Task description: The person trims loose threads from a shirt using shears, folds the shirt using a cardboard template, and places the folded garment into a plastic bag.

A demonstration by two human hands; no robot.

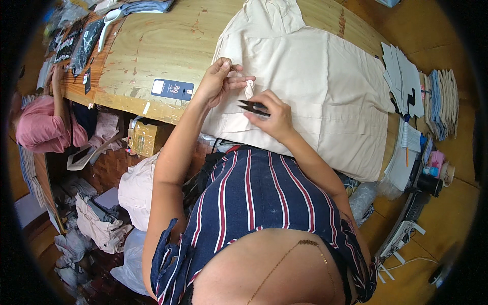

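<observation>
A cream garment lies spread across the wooden table. At its left part, my left hand is closed on a small folded bit of the cloth, which sticks up by the fingertips. Just to the right, my right hand grips black thread snips, their blades pointing left toward my left hand. The blades hover close over the garment, and slight blur hides whether they touch it. Left of my left hand, a dark blue and white hang tag lies on the table.
The worn table has a white-handled tool and plastic-wrapped items at its far left. A person in a pink top is beside its left end. Paper sheets and folded garments stand at right. A cardboard box sits underneath.
</observation>
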